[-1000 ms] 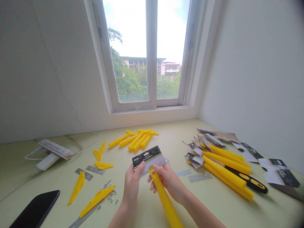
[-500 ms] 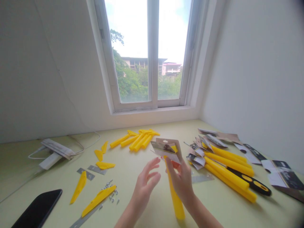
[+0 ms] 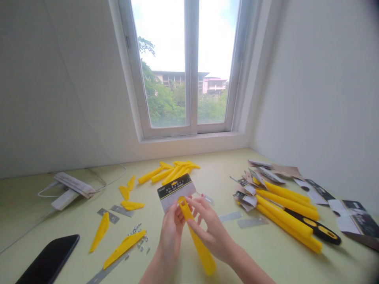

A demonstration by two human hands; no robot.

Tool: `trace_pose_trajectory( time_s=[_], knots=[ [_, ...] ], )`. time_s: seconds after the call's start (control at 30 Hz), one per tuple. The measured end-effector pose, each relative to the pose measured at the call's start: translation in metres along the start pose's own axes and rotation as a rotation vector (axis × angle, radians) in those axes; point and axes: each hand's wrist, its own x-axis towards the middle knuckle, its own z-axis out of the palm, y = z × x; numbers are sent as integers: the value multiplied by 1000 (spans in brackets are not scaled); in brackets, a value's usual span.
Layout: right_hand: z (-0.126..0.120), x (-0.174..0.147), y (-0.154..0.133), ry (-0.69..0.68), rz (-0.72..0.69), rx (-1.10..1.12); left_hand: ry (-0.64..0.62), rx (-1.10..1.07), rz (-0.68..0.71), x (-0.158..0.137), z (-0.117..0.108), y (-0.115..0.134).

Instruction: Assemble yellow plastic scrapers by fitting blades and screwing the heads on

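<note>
A long yellow plastic handle slants in front of me, its holed upper end between my hands. My left hand is closed around that end from the left, with some fingers hidden behind it. My right hand is closed on the handle's right side, thumb along it and fingertips close to the hole. A black and white cardboard hanger card stands up behind the handle's top, just beyond my left fingers. How the card joins the handle is hidden.
Left lie yellow wedge-shaped pieces, metal plates, small screws and a black phone. Several yellow handles lie at the back. Carded handles, scissors and flat blades are on the right.
The handle and card have moved left and turned, so the card's black printed face shows. My left hand, apart and open before, has closed around the handle's upper end.
</note>
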Motion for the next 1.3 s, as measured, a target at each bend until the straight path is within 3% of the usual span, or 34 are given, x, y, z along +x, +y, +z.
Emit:
trace_pose_trajectory(
  time_s=[0.13, 0.27, 0.37, 0.53, 0.63, 0.8, 0.9, 1.0, 1.1, 1.2, 1.3],
  knots=[
    [1, 6, 4, 99, 237, 281, 120, 10, 41, 0, 3, 1],
    [1, 17, 2, -14, 504, 709, 120, 90, 30, -2, 7, 0],
    [7, 24, -2, 34, 590, 891, 104, 147, 11, -2, 6, 1],
    [18, 32, -4, 181, 577, 922, 89, 26, 11, 2, 1, 4],
    [17, 36, -1, 139, 561, 921, 118, 30, 34, 3, -1, 6],
    [5, 42, 2, 47, 530, 769, 299, 105, 83, 2, -4, 10],
    [-6, 46, -5, 53, 532, 686, 248, 165, 90, 3, -3, 11],
    [-25, 48, -19, 84, 503, 610, 122, 286, 152, 1, -1, 10],
    [-60, 48, -31, 219, 457, 470, 120, 417, 293, -3, 1, 7],
    [-114, 49, -30, 386, 470, 288, 165, 502, 343, -4, 2, 4],
    [-179, 51, -15, 558, 566, 33, 215, 493, 261, -2, 0, 3]
  ],
)
